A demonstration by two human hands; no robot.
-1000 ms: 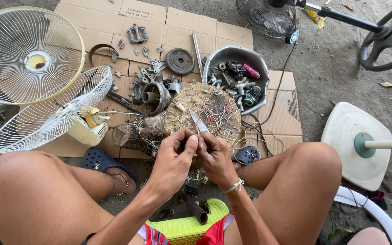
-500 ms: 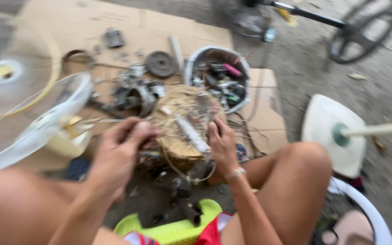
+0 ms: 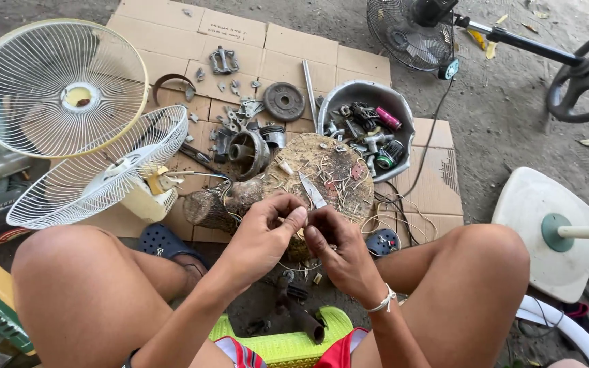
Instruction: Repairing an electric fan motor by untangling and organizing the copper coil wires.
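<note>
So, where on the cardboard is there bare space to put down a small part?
Free: the far strip of the cardboard, beyond the metal disc, and the flap right of the grey bowl. Crowded: the middle, with the motor parts, and the stump by the left hand and right hand.

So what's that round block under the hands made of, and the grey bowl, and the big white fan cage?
The round block looks like wood: a rough, brown, cut stump top with bark on its side. The grey bowl seems plastic, dull and scuffed, though thin metal is possible. The white fan cage looks like painted or coated metal wire: thin, evenly spaced spokes.
</note>
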